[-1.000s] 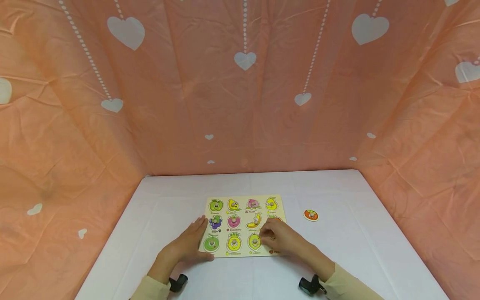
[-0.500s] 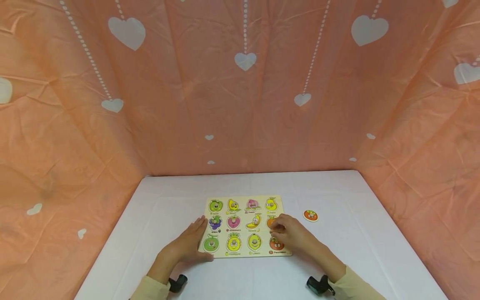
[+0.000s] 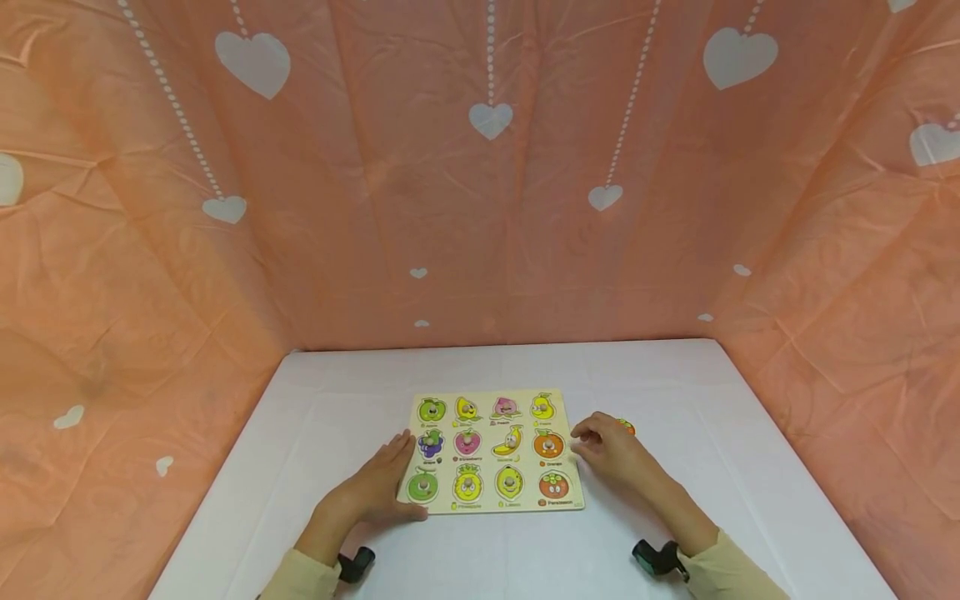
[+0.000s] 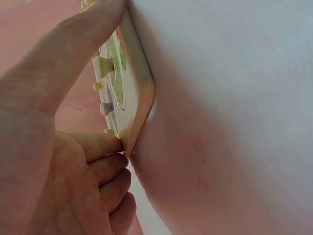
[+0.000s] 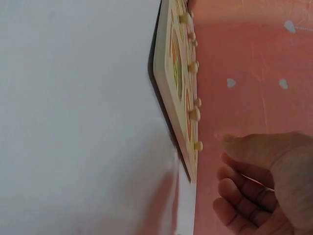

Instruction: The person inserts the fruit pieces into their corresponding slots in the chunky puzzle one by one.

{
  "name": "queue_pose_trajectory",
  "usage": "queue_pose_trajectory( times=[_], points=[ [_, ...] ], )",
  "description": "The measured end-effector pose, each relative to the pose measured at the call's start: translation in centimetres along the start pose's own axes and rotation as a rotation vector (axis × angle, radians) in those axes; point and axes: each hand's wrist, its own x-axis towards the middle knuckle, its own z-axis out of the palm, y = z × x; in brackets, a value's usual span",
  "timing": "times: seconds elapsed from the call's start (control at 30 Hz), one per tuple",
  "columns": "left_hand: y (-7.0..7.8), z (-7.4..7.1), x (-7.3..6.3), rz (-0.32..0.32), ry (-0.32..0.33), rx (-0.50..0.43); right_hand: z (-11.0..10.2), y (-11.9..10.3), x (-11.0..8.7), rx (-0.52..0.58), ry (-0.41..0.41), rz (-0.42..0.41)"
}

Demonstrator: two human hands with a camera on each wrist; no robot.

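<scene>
A pale wooden knob puzzle board (image 3: 487, 458) with several fruit pictures lies on the white table. My left hand (image 3: 375, 485) rests against its near left corner. The fingers touch the left side and the thumb (image 4: 93, 24) lies along the front edge. My right hand (image 3: 618, 454) hovers just off the board's right edge, fingers loosely bent, with nothing visible between them. Partly hidden behind that hand is a loose red-orange persimmon piece (image 3: 628, 426). In the right wrist view, the near corner recess (image 5: 176, 63) carries a picture but no knob, unlike the orange piece (image 3: 548, 444).
The white tabletop (image 3: 337, 392) spreads around the board. Peach-coloured cloth (image 3: 487, 275) with white hearts stands behind and on both sides. A black wrist camera (image 3: 356, 565) sits by the left sleeve and another black camera (image 3: 658, 558) by the right.
My right hand has moved right, off the board toward the loose piece, uncovering the orange and persimmon spots. My left hand has stayed in place.
</scene>
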Motion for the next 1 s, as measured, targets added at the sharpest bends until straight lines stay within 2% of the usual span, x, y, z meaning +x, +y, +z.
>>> queue_pose_trajectory(
  times=[0.47,0.63,1.0],
  points=[
    [0.0,-0.1,0.1,0.0,-0.005,0.003,-2.4,2.2,-0.4,-0.038,0.119,-0.008],
    [0.0,0.0,0.0,-0.007,-0.005,-0.001,-3.1,3.0,-0.5,-0.078,0.129,0.006],
    [0.0,0.1,0.0,-0.01,0.0,0.009,-4.1,4.3,-0.8,-0.127,0.098,0.121]
  ],
)
